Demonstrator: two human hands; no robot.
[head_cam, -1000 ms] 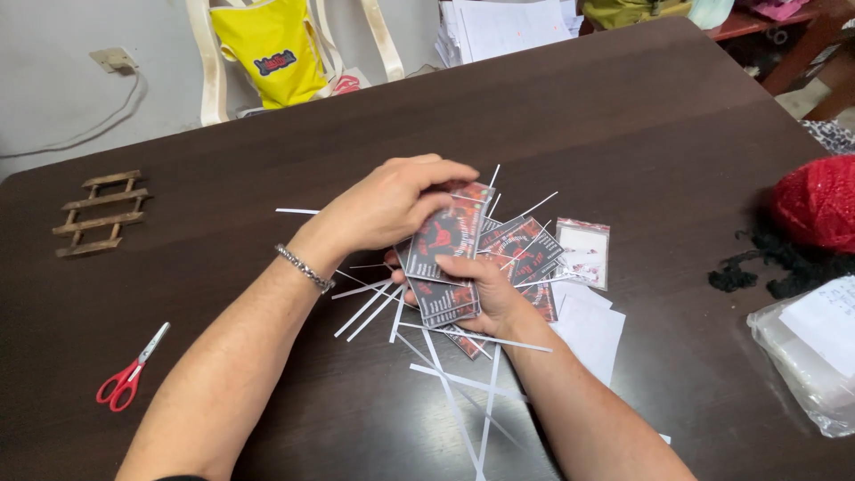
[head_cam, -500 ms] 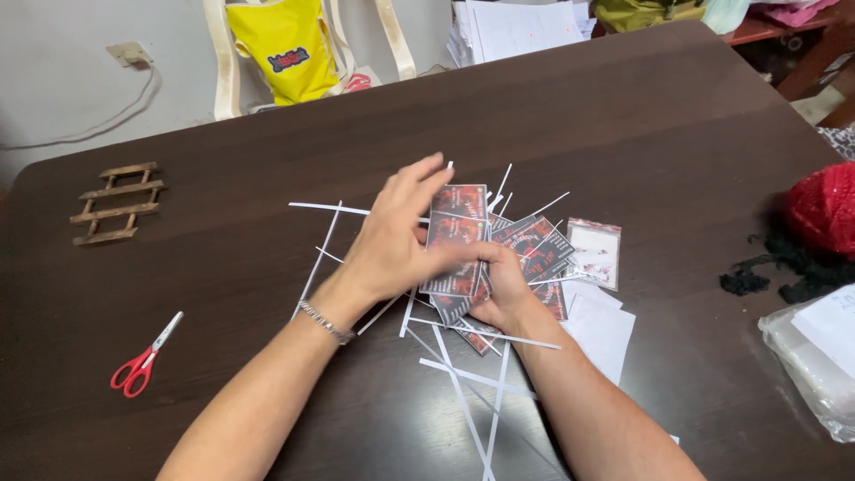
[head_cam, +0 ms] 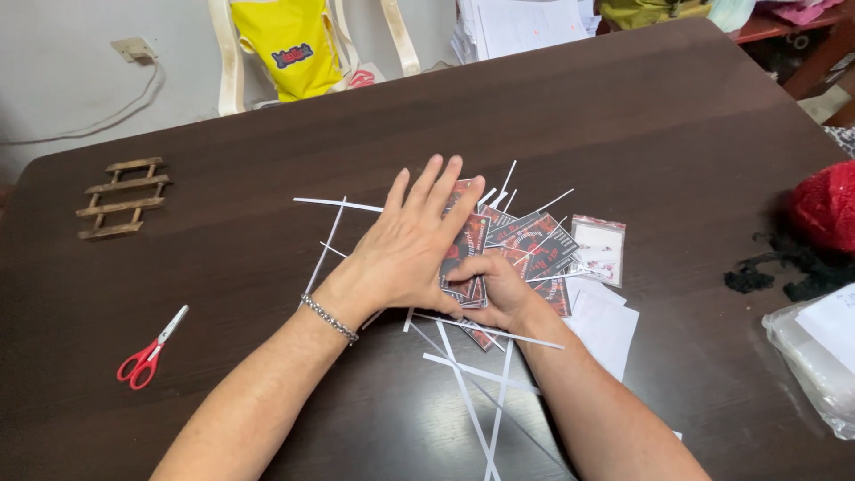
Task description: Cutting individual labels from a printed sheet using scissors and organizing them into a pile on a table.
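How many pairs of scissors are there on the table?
1. The red-handled scissors lie on the dark table near its left edge, left of the left hand. Others may be hidden under the cards.

Both forearms are bare; no sleeve shows anywhere up to the lower edge of the view. The left hand (head_cam: 411, 249) has a bracelet (head_cam: 329, 318) around its wrist: a thin silver-coloured chain of small rounded links, sitting snugly just behind the hand. The fingers above the bracelet carry no rings, and the nails are short and unpainted. The right hand (head_cam: 495, 289), on the far side from the bracelet, wears nothing on the wrist or fingers that can be seen.
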